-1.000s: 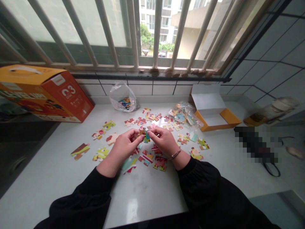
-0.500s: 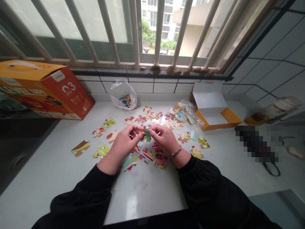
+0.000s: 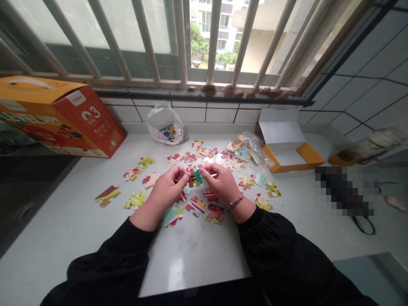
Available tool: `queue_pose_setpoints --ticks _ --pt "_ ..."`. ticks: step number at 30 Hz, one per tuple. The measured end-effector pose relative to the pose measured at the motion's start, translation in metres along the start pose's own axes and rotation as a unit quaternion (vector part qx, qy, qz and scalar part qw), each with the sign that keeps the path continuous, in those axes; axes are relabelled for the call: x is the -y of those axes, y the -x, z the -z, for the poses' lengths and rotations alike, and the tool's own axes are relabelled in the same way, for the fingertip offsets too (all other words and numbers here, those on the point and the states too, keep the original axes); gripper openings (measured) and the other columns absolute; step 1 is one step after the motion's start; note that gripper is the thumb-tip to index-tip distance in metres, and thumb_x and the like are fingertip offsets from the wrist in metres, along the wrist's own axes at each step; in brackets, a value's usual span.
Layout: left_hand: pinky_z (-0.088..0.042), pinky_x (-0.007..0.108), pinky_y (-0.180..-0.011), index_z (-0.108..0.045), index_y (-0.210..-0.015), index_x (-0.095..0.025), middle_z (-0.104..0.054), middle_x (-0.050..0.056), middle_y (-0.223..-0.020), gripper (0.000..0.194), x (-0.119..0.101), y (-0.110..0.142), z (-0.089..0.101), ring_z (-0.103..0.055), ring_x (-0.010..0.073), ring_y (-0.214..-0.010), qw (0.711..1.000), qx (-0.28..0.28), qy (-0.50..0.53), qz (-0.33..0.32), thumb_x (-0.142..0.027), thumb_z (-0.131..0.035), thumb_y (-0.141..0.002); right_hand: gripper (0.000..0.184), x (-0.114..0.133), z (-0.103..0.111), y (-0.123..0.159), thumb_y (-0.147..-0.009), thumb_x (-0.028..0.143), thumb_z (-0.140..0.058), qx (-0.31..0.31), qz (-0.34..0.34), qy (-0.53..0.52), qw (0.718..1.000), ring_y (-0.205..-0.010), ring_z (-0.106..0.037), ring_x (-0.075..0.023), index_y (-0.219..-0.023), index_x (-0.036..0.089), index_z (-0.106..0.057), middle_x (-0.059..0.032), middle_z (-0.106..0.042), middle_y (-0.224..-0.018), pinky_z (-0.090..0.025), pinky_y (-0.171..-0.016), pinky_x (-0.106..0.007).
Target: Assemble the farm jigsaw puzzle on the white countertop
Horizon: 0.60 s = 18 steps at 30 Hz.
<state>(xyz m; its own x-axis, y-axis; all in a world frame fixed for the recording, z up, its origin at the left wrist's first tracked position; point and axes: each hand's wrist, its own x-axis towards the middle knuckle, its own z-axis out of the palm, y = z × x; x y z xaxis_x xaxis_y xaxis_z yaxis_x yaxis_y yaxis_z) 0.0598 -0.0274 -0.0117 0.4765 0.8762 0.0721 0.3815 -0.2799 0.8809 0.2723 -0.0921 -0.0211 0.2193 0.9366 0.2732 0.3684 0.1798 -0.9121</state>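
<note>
My left hand (image 3: 166, 189) and my right hand (image 3: 222, 183) meet over the middle of the white counter (image 3: 191, 250), each pinching an edge of colourful puzzle pieces (image 3: 195, 176) held between them just above the surface. Whether the held pieces are joined I cannot tell. Several loose puzzle pieces (image 3: 214, 213) lie scattered around and under both hands. A bracelet sits on my right wrist.
An orange puzzle box (image 3: 60, 117) lies at the back left. A clear bag with pieces (image 3: 165, 126) leans on the tiled wall. Another bag of pieces (image 3: 247, 152) and an open orange carton (image 3: 287, 146) sit right. A barred window is behind.
Both hands with the held pieces shifted slightly away from me and turned the pieces a little; the view tilted down a bit.
</note>
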Motion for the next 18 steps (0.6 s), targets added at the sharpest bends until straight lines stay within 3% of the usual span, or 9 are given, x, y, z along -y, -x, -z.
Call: queue_pose_setpoints --ticks 9,18 --pt "-0.05 0.03 -0.072 -0.063 -0.106 -0.024 -0.071 0.0 -0.087 0.038 0.0084 -0.003 -0.0047 -0.065 0.0177 -0.078 0.996 0.007 0.091 -0.002 -0.062 -0.065 -0.104 0.021 -0.0043 -0.0001 -0.0001 -0.097 0.039 -0.07 -0.015 -0.048 -0.017 0.999 -0.085 -0.071 -0.0205 -0.11 0.023 -0.074 -0.0064 -0.076 -0.098 -0.057 -0.068 -0.031" --pt "-0.055 0.033 -0.077 -0.074 -0.112 -0.024 -0.079 0.004 -0.095 0.04 -0.0014 0.0007 -0.0025 -0.072 0.0223 -0.085 1.0 0.023 0.001 0.003 -0.061 -0.066 -0.102 0.03 -0.0047 0.0 0.0005 -0.105 0.041 -0.062 -0.056 0.005 -0.047 0.997 -0.089 -0.068 -0.0185 -0.13 0.023 -0.065 -0.0081 -0.071 -0.113 -0.056 -0.069 -0.031"
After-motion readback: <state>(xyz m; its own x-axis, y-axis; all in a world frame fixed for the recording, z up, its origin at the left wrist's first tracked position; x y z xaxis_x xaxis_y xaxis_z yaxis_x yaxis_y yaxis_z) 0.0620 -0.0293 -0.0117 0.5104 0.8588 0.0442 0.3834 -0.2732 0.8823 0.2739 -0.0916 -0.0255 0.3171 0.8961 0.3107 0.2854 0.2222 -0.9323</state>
